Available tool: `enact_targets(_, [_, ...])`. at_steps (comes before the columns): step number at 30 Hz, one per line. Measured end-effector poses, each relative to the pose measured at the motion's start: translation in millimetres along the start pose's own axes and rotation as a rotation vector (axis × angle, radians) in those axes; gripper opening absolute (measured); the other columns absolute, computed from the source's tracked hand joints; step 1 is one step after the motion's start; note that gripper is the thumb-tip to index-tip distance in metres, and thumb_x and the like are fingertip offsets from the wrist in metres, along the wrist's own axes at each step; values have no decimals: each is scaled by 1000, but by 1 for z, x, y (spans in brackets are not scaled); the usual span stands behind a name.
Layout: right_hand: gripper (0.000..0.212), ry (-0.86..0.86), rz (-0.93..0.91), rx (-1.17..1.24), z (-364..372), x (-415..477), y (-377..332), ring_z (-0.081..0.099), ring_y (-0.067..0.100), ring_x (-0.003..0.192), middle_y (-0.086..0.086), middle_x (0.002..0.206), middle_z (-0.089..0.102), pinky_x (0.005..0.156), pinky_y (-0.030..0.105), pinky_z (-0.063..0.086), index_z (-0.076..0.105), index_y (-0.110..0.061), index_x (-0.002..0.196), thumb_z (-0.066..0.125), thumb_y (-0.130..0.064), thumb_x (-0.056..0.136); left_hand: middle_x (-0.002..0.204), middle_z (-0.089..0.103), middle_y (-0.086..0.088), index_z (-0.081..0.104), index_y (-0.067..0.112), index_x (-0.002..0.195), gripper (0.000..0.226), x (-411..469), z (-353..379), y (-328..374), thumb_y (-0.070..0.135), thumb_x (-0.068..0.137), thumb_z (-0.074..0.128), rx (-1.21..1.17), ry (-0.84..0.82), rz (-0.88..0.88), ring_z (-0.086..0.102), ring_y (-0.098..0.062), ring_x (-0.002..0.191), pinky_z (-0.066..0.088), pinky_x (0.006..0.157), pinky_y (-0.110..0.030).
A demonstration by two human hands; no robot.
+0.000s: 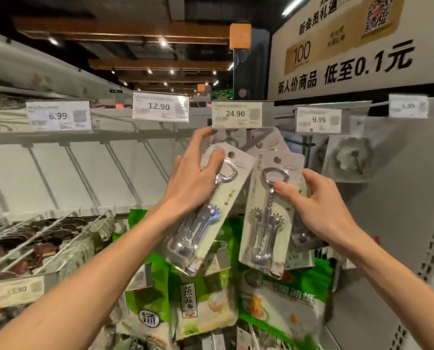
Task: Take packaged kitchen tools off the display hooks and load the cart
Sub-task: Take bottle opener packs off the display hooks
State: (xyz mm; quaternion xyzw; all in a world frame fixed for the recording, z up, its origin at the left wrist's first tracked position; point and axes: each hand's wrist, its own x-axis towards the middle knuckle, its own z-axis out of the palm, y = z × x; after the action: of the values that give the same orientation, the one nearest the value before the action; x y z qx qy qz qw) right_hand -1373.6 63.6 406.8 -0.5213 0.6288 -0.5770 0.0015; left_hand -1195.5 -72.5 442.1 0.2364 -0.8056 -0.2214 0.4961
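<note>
Two carded corkscrew packs hang in front of me below the 24.90 price tag [236, 114]. My left hand [193, 178] grips the left corkscrew pack [211, 213], which tilts with its top to the right and its hang hole free of the hook. My right hand [319, 205] holds the right corkscrew pack [266, 215], thumb across its front; that pack hangs nearly upright. More of the same packs [269, 141] sit behind on the display hook [230, 141]. No cart is in view.
Green packaged goods [274, 304] hang below the corkscrews. Wire hooks with dark packs [41, 246] fill the lower left. A row of price tags [160, 106] runs across at head height. A grey perforated panel [400, 236] stands at the right, with a bagged item [350, 155] hanging on it.
</note>
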Motion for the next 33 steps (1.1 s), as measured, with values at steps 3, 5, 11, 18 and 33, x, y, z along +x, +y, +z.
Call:
enact_targets(3, [23,12,-13,27,-12,3,3,70,3,93,-14,102,74,87,43,57,69,-27,107,70,-38,87,125,62,17,31,45,139,39,6,5,3,41,103,44,48,16,67,62,-21,114,45,103,-56])
enact_targets(5, [22,23,-31,46,-19,3,4,70,1,93,-16,101,74,87,39,57,69,-28,107,70,-38,87,106,67,14,30,41,142,40,9,8,3,33,105,43,57,53,125,67,-19,93,53,94,-42])
enact_targets(11, [15,9,-74,110,-25,-2,8,69,-4,89,-27,96,72,81,27,56,66,-35,99,70,-35,85,49,35,8,25,37,150,51,21,9,6,22,106,44,102,107,333,38,-9,41,48,51,-29])
enact_targets(18, [33,-9,-91,149,-22,-4,7,69,-4,93,-27,101,72,80,23,55,68,-30,106,66,-45,77,59,37,13,12,36,154,67,43,18,2,19,103,51,151,106,355,43,-10,45,43,44,-20])
enact_targets(33, [35,-33,-74,211,-17,-7,4,71,2,93,-19,102,75,81,30,57,69,-27,108,66,-43,77,78,53,-2,-17,41,147,102,49,31,-7,26,92,68,508,190,327,52,-17,64,43,60,-29])
